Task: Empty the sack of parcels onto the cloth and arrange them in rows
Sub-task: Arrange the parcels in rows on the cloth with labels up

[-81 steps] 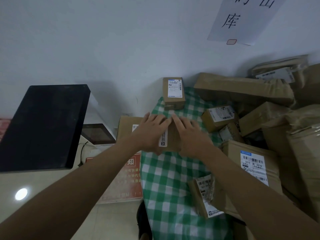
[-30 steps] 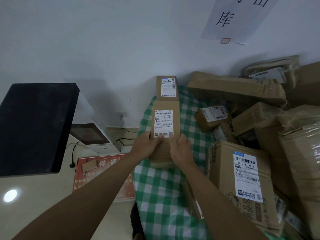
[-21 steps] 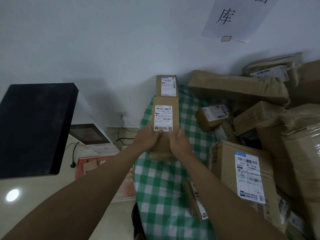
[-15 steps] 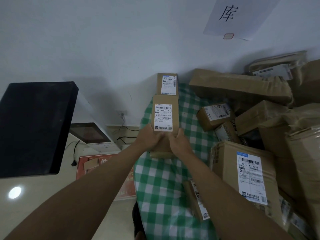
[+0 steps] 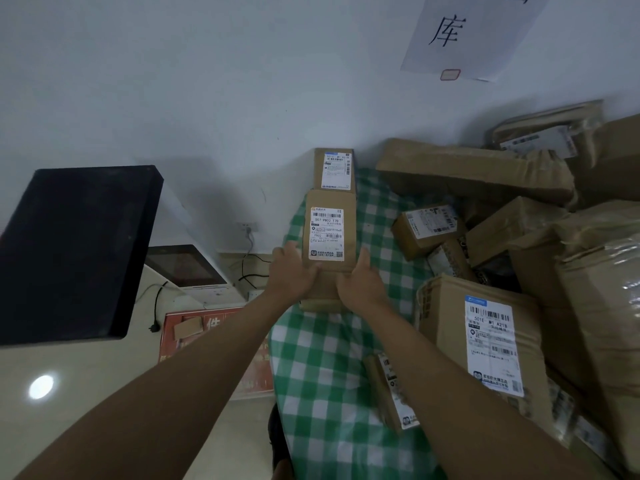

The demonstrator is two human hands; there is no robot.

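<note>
Both hands hold one brown box (image 5: pixel 329 237) on the green checked cloth (image 5: pixel 322 362). The left hand (image 5: pixel 292 273) curls its grip round the near left corner. The right hand (image 5: pixel 360 282) curls its grip round the near right corner. The box lies flat with its white label facing up. At 12 o'clock from it, a smaller box (image 5: pixel 334 169) lies touching its far end, up against the white wall (image 5: pixel 207 81). The two make a line along the left edge of the cloth. At 3 o'clock sits a jumbled pile of boxes (image 5: pixel 519 237). At 5 o'clock a big box (image 5: pixel 485 341) shows a large label. A thin parcel (image 5: pixel 391 393) lies near the right arm. At 9 o'clock stands a black screen (image 5: pixel 72 251).
</note>
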